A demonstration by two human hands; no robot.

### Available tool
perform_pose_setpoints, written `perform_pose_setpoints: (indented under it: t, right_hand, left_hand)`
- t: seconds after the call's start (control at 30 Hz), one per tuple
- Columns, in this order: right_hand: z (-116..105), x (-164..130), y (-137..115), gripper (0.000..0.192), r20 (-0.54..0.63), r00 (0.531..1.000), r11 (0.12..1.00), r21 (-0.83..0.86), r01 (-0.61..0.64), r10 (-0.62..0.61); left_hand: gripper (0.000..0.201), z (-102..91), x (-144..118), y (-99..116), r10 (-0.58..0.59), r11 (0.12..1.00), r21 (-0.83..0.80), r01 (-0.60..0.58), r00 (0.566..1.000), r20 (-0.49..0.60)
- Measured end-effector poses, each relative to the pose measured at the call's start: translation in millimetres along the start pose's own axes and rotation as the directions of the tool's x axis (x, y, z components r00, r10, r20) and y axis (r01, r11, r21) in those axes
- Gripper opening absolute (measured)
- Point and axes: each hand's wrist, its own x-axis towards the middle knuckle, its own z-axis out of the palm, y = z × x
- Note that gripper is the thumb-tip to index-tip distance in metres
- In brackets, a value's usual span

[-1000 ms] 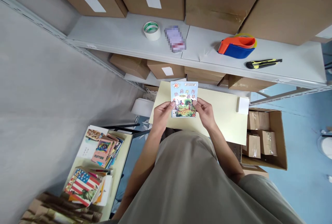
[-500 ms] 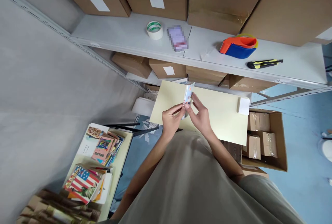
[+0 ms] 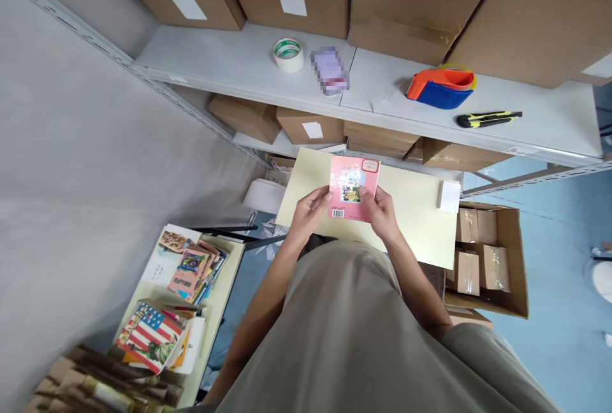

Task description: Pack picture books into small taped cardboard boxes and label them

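I hold a small booklet (image 3: 352,188) with both hands above a pale yellow table (image 3: 411,209). Its pink back cover faces me, with a small picture near the top and a barcode at the lower left. My left hand (image 3: 308,212) grips the booklet's left edge. The right edge is pinched by my right hand (image 3: 384,210). A small white pad (image 3: 448,195) lies at the table's right edge.
A grey shelf (image 3: 239,62) behind holds a tape roll (image 3: 289,55), an orange-blue tape dispenser (image 3: 440,86) and a yellow-black utility knife (image 3: 488,119), with cardboard boxes above. A side table at lower left carries stacks of colourful booklets (image 3: 191,269). An open carton (image 3: 519,260) stands on the blue floor at right.
The booklet has been turned over in my hands: its blue illustrated front faced me, then it stood edge-on, and now the pink back faces me.
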Motion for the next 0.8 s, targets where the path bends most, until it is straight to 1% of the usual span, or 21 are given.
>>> perform_pose_setpoints:
  t: [0.03,0.07,0.17,0.23,0.3,0.33,0.37,0.43,0.47,0.53,0.57,0.63,0.7,0.73,0.77,0.8]
  right_hand:
    - [1,0,1,0.062,0.010,1.000,1.000,-0.002,-0.009,0.009]
    - [2,0,2,0.063,0.018,1.000,1.000,-0.004,-0.021,0.021]
    - [3,1,3,0.063,0.007,1.000,1.000,-0.007,-0.023,0.023]
    - [3,2,2,0.065,-0.073,0.997,0.999,-0.034,0.036,-0.038]
    - [3,1,-1,0.069,-0.173,0.979,0.991,-0.090,0.096,-0.111]
    - [4,-1,-3,0.070,-0.198,0.972,0.988,-0.114,0.107,-0.128]
    - [6,-3,-4,0.069,-0.195,0.973,0.987,-0.126,0.102,-0.125]
    - [15,-9,-5,0.069,-0.114,0.991,0.993,-0.105,0.062,-0.074]
    - [20,-12,-5,0.070,-0.061,0.997,0.996,-0.083,0.035,-0.040]
    - [33,-17,-5,0.074,0.008,1.000,0.999,-0.044,-0.004,0.004]
    - [37,-18,-4,0.074,0.018,1.000,1.000,-0.029,-0.008,0.008]
    - [42,-17,-4,0.070,-0.002,1.000,1.000,-0.011,0.011,-0.011]
    - [37,-11,-5,0.065,-0.019,1.000,1.000,0.002,0.021,-0.021]
    - [32,-8,-5,0.065,-0.021,1.000,1.000,0.009,0.015,-0.015]
    - [26,-4,-6,0.065,-0.019,1.000,1.000,0.016,0.005,-0.005]
    - [20,0,-6,0.065,-0.011,1.000,1.000,0.025,-0.009,0.009]
  left_hand:
    - [0.069,0.2,0,-2,-0.037,0.999,-0.030,0.037,0.999,0.022]
    - [0.066,1.1,-1,-4,-0.059,0.997,-0.047,0.060,0.998,0.022]
    - [0.062,4.3,-3,-5,-0.068,0.996,-0.065,0.065,0.997,-0.046]
    - [0.062,4.6,-3,-4,-0.038,0.998,-0.055,0.032,0.994,-0.102]
    - [0.061,3.6,-2,-1,0.007,1.000,-0.021,-0.011,0.985,-0.172]
    - [0.059,3.4,-2,1,0.034,0.999,0.003,-0.034,0.977,-0.209]
    - [0.058,3.8,-2,3,0.063,0.998,0.028,-0.058,0.968,-0.243]
    - [0.054,7.5,-5,6,0.125,0.991,0.075,-0.109,0.952,-0.280]
    - [0.052,11.0,-7,7,0.160,0.986,0.098,-0.138,0.948,-0.276]
    - [0.045,19.9,-14,9,0.236,0.967,0.151,-0.205,0.944,-0.230]
    - [0.041,24.5,-17,10,0.277,0.953,0.182,-0.242,0.940,-0.197]
    - [0.035,30.5,-23,11,0.349,0.919,0.237,-0.315,0.930,-0.115]
    - [0.034,29.2,-23,12,0.366,0.904,0.250,-0.347,0.930,-0.032]
    - [0.036,25.4,-22,12,0.354,0.908,0.244,-0.340,0.935,-0.015]
    - [0.039,19.6,-19,13,0.336,0.917,0.239,-0.321,0.942,-0.025]
    - [0.043,12.3,-15,13,0.318,0.925,0.239,-0.294,0.946,-0.065]
